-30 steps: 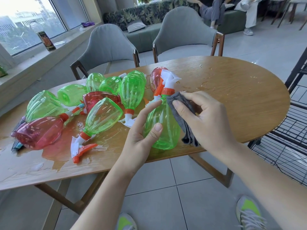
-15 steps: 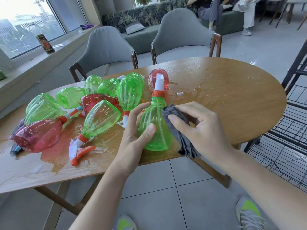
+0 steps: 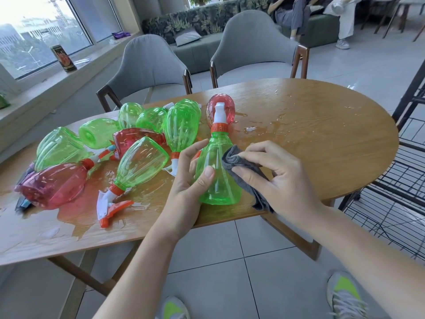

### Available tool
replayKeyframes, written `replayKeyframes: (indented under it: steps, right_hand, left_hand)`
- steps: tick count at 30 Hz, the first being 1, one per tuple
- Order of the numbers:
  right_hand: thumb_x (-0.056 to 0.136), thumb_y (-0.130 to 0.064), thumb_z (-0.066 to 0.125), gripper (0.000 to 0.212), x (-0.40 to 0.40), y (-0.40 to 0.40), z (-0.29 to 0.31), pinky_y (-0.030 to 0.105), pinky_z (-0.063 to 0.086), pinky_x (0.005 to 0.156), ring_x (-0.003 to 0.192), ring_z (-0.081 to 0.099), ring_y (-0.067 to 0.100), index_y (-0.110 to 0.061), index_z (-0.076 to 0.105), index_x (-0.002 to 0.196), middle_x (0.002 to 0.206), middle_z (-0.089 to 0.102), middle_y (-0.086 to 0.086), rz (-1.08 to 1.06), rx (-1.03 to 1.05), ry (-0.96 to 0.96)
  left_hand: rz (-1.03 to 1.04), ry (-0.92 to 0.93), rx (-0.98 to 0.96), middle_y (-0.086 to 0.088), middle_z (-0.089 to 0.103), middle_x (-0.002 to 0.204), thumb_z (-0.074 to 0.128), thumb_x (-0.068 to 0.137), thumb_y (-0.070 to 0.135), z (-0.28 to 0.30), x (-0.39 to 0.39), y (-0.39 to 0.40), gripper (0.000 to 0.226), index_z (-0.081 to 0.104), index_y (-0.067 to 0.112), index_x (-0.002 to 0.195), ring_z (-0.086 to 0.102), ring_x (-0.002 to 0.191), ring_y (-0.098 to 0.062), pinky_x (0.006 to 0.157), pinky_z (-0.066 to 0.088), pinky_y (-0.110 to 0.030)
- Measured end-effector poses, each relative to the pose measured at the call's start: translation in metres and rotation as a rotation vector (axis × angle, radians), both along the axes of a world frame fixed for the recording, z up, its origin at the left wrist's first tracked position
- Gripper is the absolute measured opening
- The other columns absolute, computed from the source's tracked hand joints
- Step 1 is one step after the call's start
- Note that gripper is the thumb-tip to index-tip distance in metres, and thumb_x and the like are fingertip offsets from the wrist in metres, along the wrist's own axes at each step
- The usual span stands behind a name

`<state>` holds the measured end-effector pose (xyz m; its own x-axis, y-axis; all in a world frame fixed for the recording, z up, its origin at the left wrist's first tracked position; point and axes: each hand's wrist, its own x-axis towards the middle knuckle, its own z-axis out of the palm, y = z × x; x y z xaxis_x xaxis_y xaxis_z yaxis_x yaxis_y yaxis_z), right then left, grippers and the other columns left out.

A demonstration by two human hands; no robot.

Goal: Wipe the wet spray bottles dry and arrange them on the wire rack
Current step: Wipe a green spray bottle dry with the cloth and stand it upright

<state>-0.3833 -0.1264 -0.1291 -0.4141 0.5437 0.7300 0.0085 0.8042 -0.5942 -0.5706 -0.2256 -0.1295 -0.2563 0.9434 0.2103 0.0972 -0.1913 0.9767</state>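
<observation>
Now left hand (image 3: 186,187) grips bottle (image 3: 218,178); right hand (image 3: 276,178) presses cloth (image 3: 243,171).

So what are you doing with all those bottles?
Drying them. The left hand holds a green spray bottle upright at the edge of the wet wooden table, and the right hand presses a grey cloth against its side. More green and red bottles lie waiting in puddles. The wire rack stands on the right.
</observation>
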Motion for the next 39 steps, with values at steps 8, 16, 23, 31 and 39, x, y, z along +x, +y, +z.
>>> replayKeyframes:
  steps: [8, 16, 23, 31, 39]
  right_hand:
    - [0.094, -0.017, 0.073, 0.021, -0.001, -0.009, -0.005, 0.017, 0.047, 0.084, 0.095, 0.064, 0.013, -0.005, 0.078, 0.111, 0.103, 0.065, 0.007, 0.013, 0.083, -0.002]
    - [0.101, -0.013, 0.066, 0.020, 0.009, -0.016, -0.017, 0.020, 0.043, 0.088, 0.089, 0.060, 0.027, -0.002, 0.078, 0.113, 0.101, 0.064, 0.018, 0.089, 0.465, -0.177]
    - [0.096, -0.010, 0.072, 0.021, 0.004, -0.004, 0.000, 0.027, 0.051, 0.087, 0.091, 0.062, 0.027, -0.001, 0.076, 0.115, 0.105, 0.066, 0.017, -0.007, 0.405, -0.086]
    - [0.096, -0.012, 0.072, 0.021, 0.000, 0.008, 0.014, 0.013, 0.046, 0.088, 0.096, 0.064, 0.011, -0.005, 0.075, 0.115, 0.105, 0.068, 0.005, -0.127, 0.098, 0.055]
    - [0.097, -0.017, 0.072, 0.018, 0.005, -0.003, 0.003, 0.016, 0.049, 0.081, 0.096, 0.068, 0.013, -0.010, 0.077, 0.113, 0.102, 0.073, -0.001, -0.042, -0.210, 0.097]
  left_hand:
    - [0.021, -0.024, -0.012, -0.020, 0.046, 0.161, 0.077, 0.087, 0.066, -0.002, 0.001, 0.001, 0.072, 0.051, 0.044, 0.151, 0.028, 0.156, -0.052, 0.122, 0.024, -0.077]
    - [0.060, 0.042, -0.055, -0.007, 0.051, 0.159, 0.064, 0.092, 0.068, -0.001, 0.003, 0.001, 0.058, 0.052, 0.053, 0.147, 0.038, 0.156, -0.033, 0.125, 0.031, -0.066]
    - [-0.016, -0.030, 0.019, -0.017, 0.059, 0.152, 0.066, 0.096, 0.034, 0.000, 0.003, -0.001, 0.053, 0.061, 0.031, 0.149, 0.052, 0.143, -0.044, 0.122, 0.035, -0.068]
    - [-0.025, 0.073, 0.022, -0.004, 0.050, 0.163, 0.064, 0.092, 0.038, -0.002, -0.003, 0.001, 0.058, 0.059, 0.037, 0.150, 0.037, 0.155, -0.040, 0.123, 0.026, -0.073]
    - [-0.029, 0.059, 0.010, -0.006, 0.056, 0.159, 0.055, 0.092, 0.035, 0.004, -0.001, 0.001, 0.055, 0.063, 0.041, 0.146, 0.039, 0.154, -0.040, 0.123, 0.025, -0.073]
